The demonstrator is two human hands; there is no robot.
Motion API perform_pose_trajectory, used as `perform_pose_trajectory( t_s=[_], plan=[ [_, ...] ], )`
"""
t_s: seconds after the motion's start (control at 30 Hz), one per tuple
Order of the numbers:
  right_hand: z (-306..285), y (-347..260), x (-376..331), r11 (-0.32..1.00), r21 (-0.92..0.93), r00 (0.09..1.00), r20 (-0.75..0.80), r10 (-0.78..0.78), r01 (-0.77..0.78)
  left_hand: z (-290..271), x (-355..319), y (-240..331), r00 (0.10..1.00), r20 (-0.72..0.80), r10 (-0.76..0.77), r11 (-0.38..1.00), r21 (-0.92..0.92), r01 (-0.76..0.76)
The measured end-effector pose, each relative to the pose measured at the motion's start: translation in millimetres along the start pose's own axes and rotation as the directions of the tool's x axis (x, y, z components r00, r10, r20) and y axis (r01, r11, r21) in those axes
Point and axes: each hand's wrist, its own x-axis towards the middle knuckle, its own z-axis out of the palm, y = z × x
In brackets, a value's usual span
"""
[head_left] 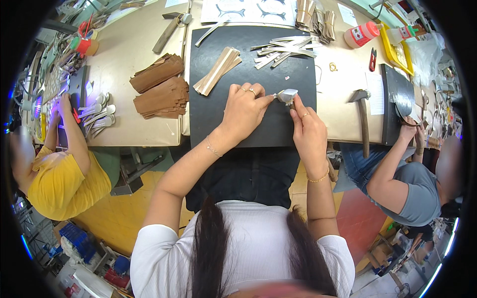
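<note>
Seen from above, a person in a white top works with bare hands over a black mat [203, 111] on a cream worktop [343, 126]. The left hand [244, 110] pinches the left end of a pale, silvery piece [286, 95] between thumb and fingers; the right hand [309, 128] grasps its right side with the fingertips. The piece is lifted just above the mat's near half, between the two hands, probably so both can steady and work it; its exact shape is too small to tell.

Beyond it lie a loose, crisscrossed heap of silvery strips [284, 51] and, to the left, fanned tan strips with pale centres [217, 71], seemingly kept within reach. Two stacks of brown strips [160, 97] sit off the mat's left edge, perhaps to leave working room. A hammer [363, 111] rests at the right, its handle toward the person, likely for easy pickup.
</note>
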Motion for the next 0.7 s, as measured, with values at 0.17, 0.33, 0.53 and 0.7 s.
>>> perform_pose_trajectory(
  t_s=[0.17,0.33,0.53,0.7],
  plan=[
    [-4.1,-4.1,1.5,1.000,-0.009,1.000,0.002,-0.019,0.019,-2.6,1.8,0.5,0.995,0.034,0.095,0.989,0.109,-0.098],
    [-6.6,-9.8,5.2,0.993,0.083,0.992,-0.102,-0.075,0.083,-4.9,3.5,2.6,0.986,0.058,0.156,0.971,0.173,-0.164],
    [-1.1,-9.4,14.8,0.994,-0.064,0.996,0.002,-0.093,0.092,-10.1,8.1,4.6,0.975,0.145,0.170,0.958,0.209,-0.199],
    [0.7,-5.2,15.8,0.987,0.022,0.971,-0.189,-0.149,0.156,-9.9,5.4,5.9,0.973,0.177,0.150,0.959,0.213,-0.186]
  ],
)
